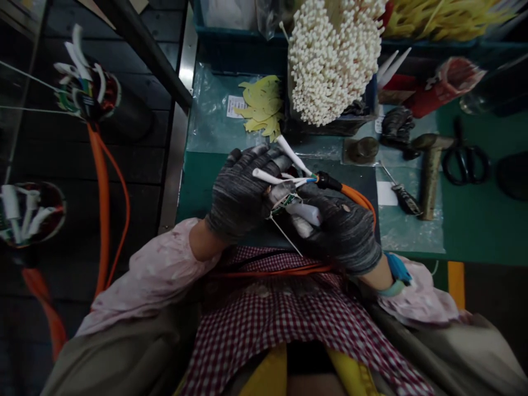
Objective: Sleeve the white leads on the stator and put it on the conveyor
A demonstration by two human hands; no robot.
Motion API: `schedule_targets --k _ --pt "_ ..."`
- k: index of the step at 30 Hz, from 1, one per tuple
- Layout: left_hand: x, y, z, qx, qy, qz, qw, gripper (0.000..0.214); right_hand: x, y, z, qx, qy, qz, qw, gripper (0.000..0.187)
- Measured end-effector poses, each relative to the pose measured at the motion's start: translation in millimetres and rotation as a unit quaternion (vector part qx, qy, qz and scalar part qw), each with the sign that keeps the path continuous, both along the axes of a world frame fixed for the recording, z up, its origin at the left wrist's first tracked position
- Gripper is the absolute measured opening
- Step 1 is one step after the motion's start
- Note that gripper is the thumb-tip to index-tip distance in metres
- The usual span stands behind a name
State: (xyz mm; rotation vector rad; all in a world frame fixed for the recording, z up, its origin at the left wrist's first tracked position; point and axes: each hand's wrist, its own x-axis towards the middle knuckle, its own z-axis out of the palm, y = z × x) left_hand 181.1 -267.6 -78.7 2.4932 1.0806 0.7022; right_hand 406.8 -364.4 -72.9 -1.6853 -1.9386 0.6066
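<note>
Both gloved hands meet over the near edge of the desk (474, 231), just above the lap. The left hand (239, 195) has its fingers curled around a small wired part (289, 201) with white sleeved wires (272, 177) sticking out of it; the right hand (342, 225) has its fingers closed on the same part from the other side, next to where the orange cable (358, 198) enters. A thin white tie (284, 234) hangs down from the part towards the checked apron (289, 313). As a judgement, the loose sleeves could slip off or the tie could snag, since the thick gloves hide the small pieces and the stiff cable pulls sideways. The cable also loops across the lap, so a tug could drag the part out of the grip. Room is tight: a bundle of white sticks (334, 55) stands close behind the hands, and a hammer (429, 165), a screwdriver (402, 192) and scissors (466, 159) lie to the right. To the left the desk ends at a metal strip (181, 110), beyond which other wired parts (88, 91) hang on orange cables.
</note>
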Motion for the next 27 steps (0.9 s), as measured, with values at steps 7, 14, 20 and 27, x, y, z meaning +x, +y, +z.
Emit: schedule_targets --k 7,14,20,27 --pt "24.5 21.2 9.8 -0.058 -0.001 0.021 0.998 0.047 10.6 2.3 -1.9 0.057 -0.042 -0.015 0.997 0.031" --pt "55.5 49.3 24.7 -0.087 0.124 0.026 0.988 0.047 22.3 18.8 -21.6 0.128 -0.141 -0.103 0.976 0.031" --pt "71.4 66.9 20.9 -0.059 0.160 0.030 0.985 0.050 20.2 22.6 -28.7 0.096 -0.106 -0.111 0.983 0.030" --pt "64.4 53.2 26.5 -0.038 0.146 0.085 0.985 0.055 52.7 6.1 -22.1 0.064 0.104 -0.155 0.980 0.029"
